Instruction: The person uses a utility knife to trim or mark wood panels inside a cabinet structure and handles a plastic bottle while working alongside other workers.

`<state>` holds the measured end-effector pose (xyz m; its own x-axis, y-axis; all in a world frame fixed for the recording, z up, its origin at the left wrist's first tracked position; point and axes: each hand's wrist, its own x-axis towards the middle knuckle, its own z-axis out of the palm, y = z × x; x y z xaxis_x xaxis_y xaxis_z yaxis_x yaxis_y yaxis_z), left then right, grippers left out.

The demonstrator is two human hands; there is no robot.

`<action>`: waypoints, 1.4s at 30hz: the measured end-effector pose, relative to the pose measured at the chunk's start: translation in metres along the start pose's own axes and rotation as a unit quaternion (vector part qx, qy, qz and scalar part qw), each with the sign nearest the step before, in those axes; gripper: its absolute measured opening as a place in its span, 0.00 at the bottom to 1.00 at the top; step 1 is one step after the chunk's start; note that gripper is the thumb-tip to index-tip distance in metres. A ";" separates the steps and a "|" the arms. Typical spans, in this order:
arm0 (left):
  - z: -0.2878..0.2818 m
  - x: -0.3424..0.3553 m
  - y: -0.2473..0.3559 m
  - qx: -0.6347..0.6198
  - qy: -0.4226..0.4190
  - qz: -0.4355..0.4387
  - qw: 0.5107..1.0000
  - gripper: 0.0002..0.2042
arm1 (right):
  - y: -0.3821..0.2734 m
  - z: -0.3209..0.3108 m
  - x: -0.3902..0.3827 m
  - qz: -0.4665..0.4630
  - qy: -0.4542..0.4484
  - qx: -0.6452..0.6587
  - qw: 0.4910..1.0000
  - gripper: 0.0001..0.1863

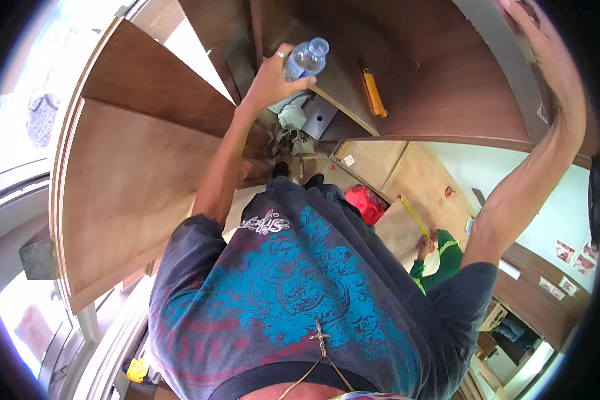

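Observation:
My left hand (271,85), a ring on one finger, is closed around a clear plastic bottle (307,60) with a blue label. The bottle is tilted, its mouth toward the upper right, in front of a brown panel (433,80). At the upper right my right hand (543,40) is raised to a grey strip (503,57) along the panel's edge. Its fingers hold that edge, and the frame cuts off part of them. Between the hands, an orange utility knife (374,93) lies against the brown panel.
Wooden boards (137,193) stand to my left beside bright windows. Lower right, a person in green sleeves (447,257) has a hand at a yellow tape measure (413,215) on plywood. A red bag-like bundle (365,204) lies near my legs. Clutter surrounds my feet.

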<state>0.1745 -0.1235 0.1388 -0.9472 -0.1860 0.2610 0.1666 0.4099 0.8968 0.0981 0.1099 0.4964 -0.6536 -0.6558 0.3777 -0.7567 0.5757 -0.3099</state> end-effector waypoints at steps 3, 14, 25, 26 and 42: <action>-0.011 -0.021 0.015 -0.019 -0.009 -0.005 1.000 0.31 | 0.005 -0.006 -0.004 -0.015 0.023 0.062 0.998 0.16; 0.001 -0.052 0.057 -0.055 -0.127 -0.065 0.988 0.33 | 0.001 0.187 -0.112 -0.004 -0.009 0.165 0.986 0.17; 0.016 -0.070 0.062 -0.098 -0.271 -0.085 0.954 0.30 | 0.038 0.204 -0.181 -0.070 -0.004 0.251 0.965 0.14; 0.014 -0.071 0.059 -0.111 -0.276 -0.086 0.951 0.30 | 0.038 0.204 -0.182 -0.071 -0.010 0.257 0.964 0.14; 0.013 -0.079 0.052 -0.126 -0.340 -0.116 0.925 0.31 | 0.043 0.192 -0.196 -0.088 -0.062 0.272 0.956 0.14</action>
<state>0.2547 -0.0758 0.1596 -0.9044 0.3966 -0.1573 -0.0860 0.1917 0.9777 0.1907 0.1692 0.2411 -0.4864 -0.7913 0.3705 -0.7291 0.1338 -0.6712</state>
